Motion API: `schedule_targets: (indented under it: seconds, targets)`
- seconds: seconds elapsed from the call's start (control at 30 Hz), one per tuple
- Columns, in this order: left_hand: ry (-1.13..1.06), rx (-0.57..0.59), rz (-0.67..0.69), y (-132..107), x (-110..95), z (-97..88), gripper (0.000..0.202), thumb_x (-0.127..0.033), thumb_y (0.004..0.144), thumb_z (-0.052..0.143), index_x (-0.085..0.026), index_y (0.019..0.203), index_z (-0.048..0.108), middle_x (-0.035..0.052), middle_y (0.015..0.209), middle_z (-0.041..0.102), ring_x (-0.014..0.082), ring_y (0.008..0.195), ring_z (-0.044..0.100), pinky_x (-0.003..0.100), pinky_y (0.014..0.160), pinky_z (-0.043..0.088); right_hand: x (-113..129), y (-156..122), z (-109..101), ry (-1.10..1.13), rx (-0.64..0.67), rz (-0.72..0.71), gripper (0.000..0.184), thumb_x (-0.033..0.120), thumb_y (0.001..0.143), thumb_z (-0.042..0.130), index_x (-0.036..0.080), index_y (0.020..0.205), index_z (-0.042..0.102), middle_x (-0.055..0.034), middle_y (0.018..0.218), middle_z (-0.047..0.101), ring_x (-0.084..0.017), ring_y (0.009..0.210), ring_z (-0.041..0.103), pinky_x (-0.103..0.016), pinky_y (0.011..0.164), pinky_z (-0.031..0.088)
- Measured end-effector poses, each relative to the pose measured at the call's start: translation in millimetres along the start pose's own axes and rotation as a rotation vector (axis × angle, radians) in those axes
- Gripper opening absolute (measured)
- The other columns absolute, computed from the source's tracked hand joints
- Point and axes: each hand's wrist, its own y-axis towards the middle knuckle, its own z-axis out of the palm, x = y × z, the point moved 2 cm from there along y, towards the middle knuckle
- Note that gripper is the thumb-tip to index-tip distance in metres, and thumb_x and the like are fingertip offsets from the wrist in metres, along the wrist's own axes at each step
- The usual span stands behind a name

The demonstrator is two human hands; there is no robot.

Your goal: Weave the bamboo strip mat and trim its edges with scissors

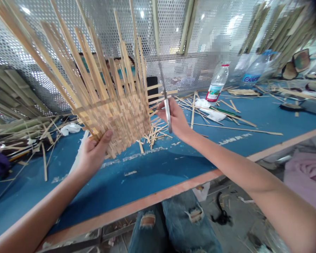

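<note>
A woven bamboo panel [121, 119] rises from my left hand [93, 156], its long loose strips fanning up and away. My left hand grips its lower corner, thumb on top. My right hand [175, 117] stands just beyond the panel's right side and holds a pair of metal scissors [166, 103] upright, blades pointing up. The tips reach close to the flat strips sticking out on that side. Whether the blades are apart is hard to see, as they appear edge-on.
Loose bamboo strips lie across the blue table [137, 172], which has a pale wooden front edge. Plastic water bottles [217, 82] stand at the back. A perforated metal screen [173, 28] rises behind, with a person [121, 68] partly visible through the strips.
</note>
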Motion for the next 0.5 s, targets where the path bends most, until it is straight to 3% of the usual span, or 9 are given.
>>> schedule_targets:
  seconds: [0.13,0.23,0.33,0.5]
  targets:
    - [0.053,0.021,0.028,-5.1,-12.6,6.6,0.042,-0.060,0.078,0.071,-0.020,0.069,0.064,-0.0024,0.056,0.050,0.0149,0.054,0.048,0.025,0.048,0.044,-3.7,4.6,4.4,0.229,0.069,0.061,0.031,0.037,0.076,0.067,0.026,0.102,0.056,-0.0040,0.118,0.068,-0.025,0.108,0.067,-0.045,0.097,0.053]
    - [0.100,0.073,0.084,-9.2,-23.6,10.5,0.038,-0.058,0.080,0.070,-0.022,0.069,0.066,0.0011,0.060,0.060,0.0236,0.072,0.065,0.031,0.067,0.057,-9.4,5.2,9.7,0.269,0.127,0.086,0.036,0.035,0.072,0.068,0.027,0.104,0.055,-0.0046,0.121,0.067,-0.026,0.112,0.066,-0.045,0.101,0.052]
    - [0.082,0.074,0.121,-10.1,-27.7,10.9,0.034,-0.055,0.081,0.070,-0.023,0.069,0.067,0.0029,0.067,0.067,0.0276,0.085,0.070,0.035,0.080,0.059,-10.5,2.4,11.3,0.251,0.135,0.048,0.036,0.033,0.071,0.067,0.027,0.104,0.052,-0.0046,0.121,0.066,-0.027,0.112,0.065,-0.048,0.103,0.052]
    - [-0.023,-0.006,0.035,-8.3,-18.9,6.9,0.028,-0.045,0.077,0.078,-0.018,0.077,0.071,0.0005,0.067,0.064,0.0200,0.074,0.064,0.027,0.066,0.055,-3.2,-6.0,11.1,0.177,0.141,0.004,0.030,0.031,0.079,0.064,0.027,0.107,0.053,-0.0048,0.136,0.061,-0.027,0.118,0.062,-0.049,0.105,0.052]
